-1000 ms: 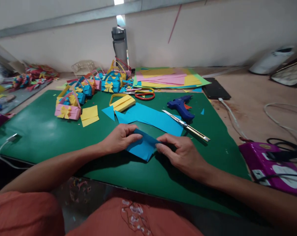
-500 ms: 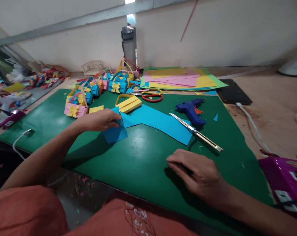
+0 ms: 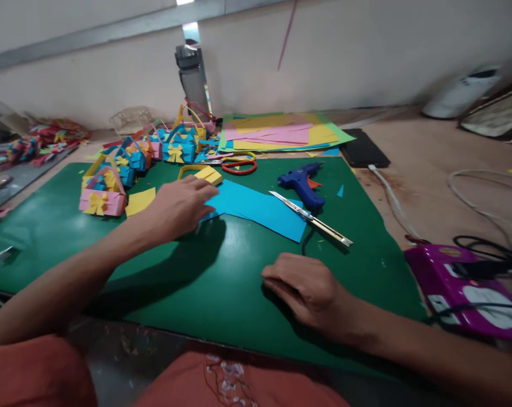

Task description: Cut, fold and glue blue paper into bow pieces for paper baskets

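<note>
My left hand (image 3: 177, 210) hovers over the left end of the blue paper strips (image 3: 264, 209), fingers loosely bent and thumb apart. Nothing shows in its grip. Just behind it is a yellow folded paper basket (image 3: 209, 176) with a handle, partly covered by the hand. My right hand (image 3: 309, 291) rests as a loose fist on the green mat (image 3: 239, 288), with nothing visible in it. A utility knife (image 3: 313, 219) lies across the right end of the blue strips. Beside it is a blue glue gun (image 3: 302, 183).
Finished small paper baskets (image 3: 103, 200) with bows line the mat's left back. Scissors (image 3: 239, 164), a stack of coloured paper (image 3: 281, 133), a phone (image 3: 365, 148) and a bottle (image 3: 193, 79) stand or lie behind. A purple box with cables (image 3: 451, 282) sits at right.
My left hand has turned over and opened, and the blue piece it held no longer shows in its grip. My right hand stays put on the mat. The view has swung right.
</note>
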Motion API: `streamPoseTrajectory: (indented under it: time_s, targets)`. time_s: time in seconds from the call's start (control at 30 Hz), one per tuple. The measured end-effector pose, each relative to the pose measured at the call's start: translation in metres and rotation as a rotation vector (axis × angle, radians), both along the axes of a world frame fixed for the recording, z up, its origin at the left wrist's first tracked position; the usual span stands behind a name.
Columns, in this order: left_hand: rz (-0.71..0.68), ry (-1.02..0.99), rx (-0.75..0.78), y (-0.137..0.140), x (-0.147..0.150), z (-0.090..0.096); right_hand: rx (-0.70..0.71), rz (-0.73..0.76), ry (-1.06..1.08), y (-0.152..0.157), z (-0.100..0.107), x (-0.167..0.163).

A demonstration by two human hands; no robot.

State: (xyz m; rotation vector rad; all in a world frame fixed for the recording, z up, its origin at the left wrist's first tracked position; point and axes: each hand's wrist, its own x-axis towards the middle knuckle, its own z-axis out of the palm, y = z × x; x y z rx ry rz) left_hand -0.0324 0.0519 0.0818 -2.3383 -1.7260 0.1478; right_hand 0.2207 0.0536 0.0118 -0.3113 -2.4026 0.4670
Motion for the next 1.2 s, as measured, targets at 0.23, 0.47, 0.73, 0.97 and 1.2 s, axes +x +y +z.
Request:
streamPoseTrajectory:
  time_s: [0.23, 0.47, 0.73, 0.97, 1.2]
  targets:
    - [-0.325, -0.099, -0.161, 0.025, 0.071, -0.036, -0.023, -0.052, -0.04, -0.001, -0.002, 0.002]
    - [-0.336, -0.142, -0.12, 0.036, 0.08, -0.057, 0.0, -0.078, -0.093, 0.0, -0.002, 0.007]
    - [-0.282, -0.18, -0.07, 0.024, 0.077, -0.064, 0.04, -0.137, -0.178, 0.008, 0.0, 0.011]
    - [-0.324, -0.275, -0.118, 0.001, 0.09, -0.07, 0.112, -0.143, -0.145, 0.01, 0.001, 0.01]
    - [-0.307, -0.448, -0.044, -0.011, 0.065, -0.063, 0.273, -0.197, -0.232, 0.015, 0.007, 0.014]
